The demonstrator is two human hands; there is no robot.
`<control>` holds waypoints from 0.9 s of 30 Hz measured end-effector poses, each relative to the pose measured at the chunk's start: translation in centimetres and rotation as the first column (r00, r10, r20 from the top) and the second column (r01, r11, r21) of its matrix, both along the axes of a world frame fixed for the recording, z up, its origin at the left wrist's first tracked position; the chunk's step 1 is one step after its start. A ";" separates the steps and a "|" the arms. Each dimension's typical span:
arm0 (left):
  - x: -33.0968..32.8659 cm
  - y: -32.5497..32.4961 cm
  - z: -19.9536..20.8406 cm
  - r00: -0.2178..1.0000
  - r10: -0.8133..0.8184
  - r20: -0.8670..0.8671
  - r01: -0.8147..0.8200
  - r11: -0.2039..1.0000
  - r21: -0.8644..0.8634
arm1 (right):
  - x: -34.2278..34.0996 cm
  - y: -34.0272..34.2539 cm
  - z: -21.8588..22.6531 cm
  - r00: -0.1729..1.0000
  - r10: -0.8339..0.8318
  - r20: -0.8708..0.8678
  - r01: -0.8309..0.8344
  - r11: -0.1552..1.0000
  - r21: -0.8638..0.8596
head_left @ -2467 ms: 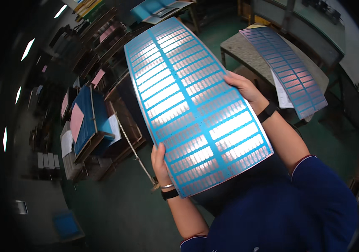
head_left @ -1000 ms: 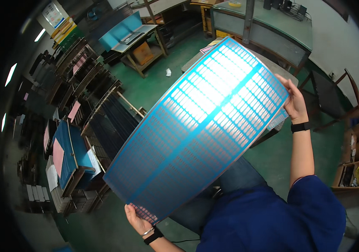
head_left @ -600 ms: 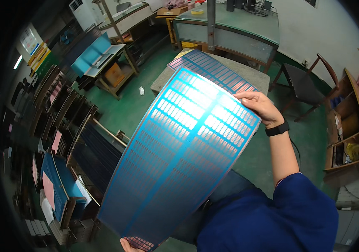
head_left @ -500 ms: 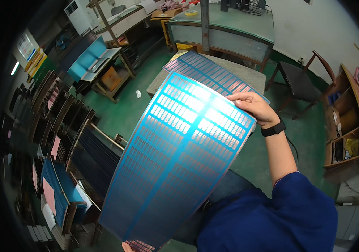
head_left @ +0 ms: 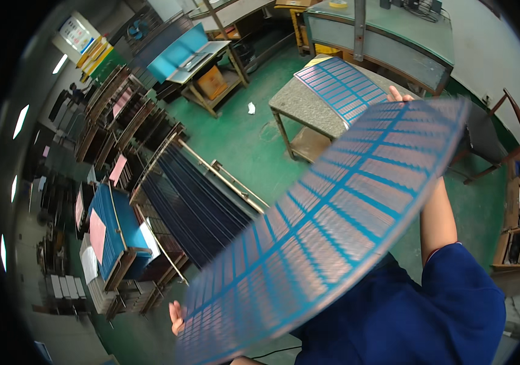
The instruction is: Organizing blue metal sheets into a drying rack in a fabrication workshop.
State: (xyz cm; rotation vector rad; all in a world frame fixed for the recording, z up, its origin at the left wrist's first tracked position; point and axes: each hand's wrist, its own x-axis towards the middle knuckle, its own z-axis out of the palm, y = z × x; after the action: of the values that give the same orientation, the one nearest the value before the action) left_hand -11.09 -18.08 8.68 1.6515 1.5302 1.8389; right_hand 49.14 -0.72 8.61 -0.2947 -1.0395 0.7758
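Note:
A large, thin circuit board panel (head_left: 327,213), blue with rows of copper-toned rectangles, spans the space in front of me, tilted and slightly smeared by motion. At its lower left end, fingers of my left hand (head_left: 176,317) grip the edge; the rest of that hand is behind the panel. My right hand (head_left: 398,95) holds the upper right edge, its fingertips showing above it and its palm hidden. Beyond the panel, a similar patterned board (head_left: 342,88) lies on a small grey-topped table (head_left: 296,100), partly covered from view.
Left of the panel stands a rack (head_left: 202,198) of upright dark boards. Beside it, blue boards (head_left: 111,222) with pink sheets are stacked. A glass-topped bench (head_left: 387,36) is at the back, a dark chair (head_left: 491,137) at the right. White crumpled scrap (head_left: 251,108) lies on the green floor.
The panel has swung round and tilted, now showing its copper-patterned face with less glare. My view has turned left, bringing more of the rack in. Both hands keep their hold at opposite ends.

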 end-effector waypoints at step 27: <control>8.8 0.7 2.0 0.344 0.050 0.938 0.379 0.906 -0.187 | -3.2 -3.3 -5.6 0.740 0.208 -0.640 -0.528 0.769 -0.360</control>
State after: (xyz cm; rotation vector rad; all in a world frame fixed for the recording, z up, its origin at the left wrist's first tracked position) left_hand -2.26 -17.33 10.64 0.3006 0.9717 1.6671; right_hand 45.93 -4.06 3.04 -0.2826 -0.2826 1.4383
